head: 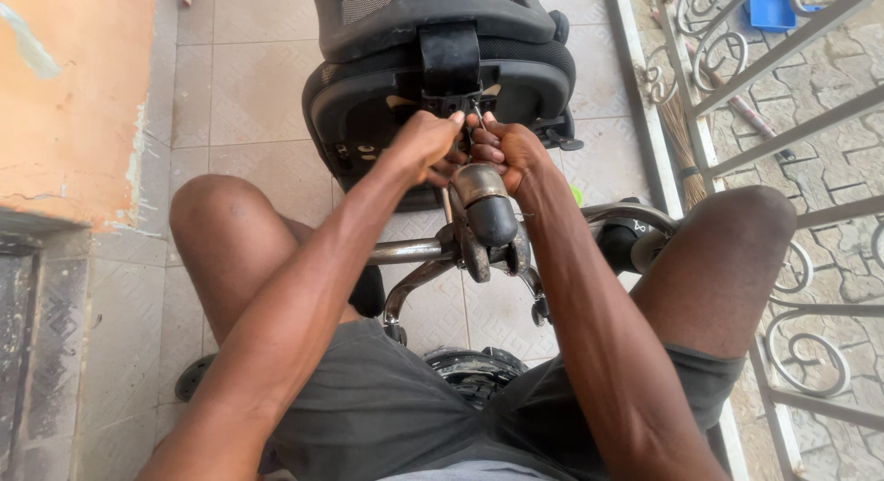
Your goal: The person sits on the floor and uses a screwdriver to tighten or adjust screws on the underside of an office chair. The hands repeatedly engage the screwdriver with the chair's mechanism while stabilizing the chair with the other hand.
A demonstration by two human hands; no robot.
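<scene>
A black office chair (368,113) lies tipped over on the tiled floor in front of me, its underside facing me. Its chrome star base (405,253) and gas cylinder (483,205) point toward my lap, with castor wheels (474,370) between my knees. My left hand (424,142) and my right hand (506,150) are pressed together at the black mechanism under the seat, just above the cylinder's top. Both have fingers curled around a small part there; a thin metal piece sticks up between them. What exactly they grip is hidden by the fingers.
An orange wall (74,94) with a grey tiled ledge stands at left. A metal railing with scrollwork (783,122) runs along the right, a broom (677,131) leaning by it. A blue container (769,7) sits beyond on paving stones.
</scene>
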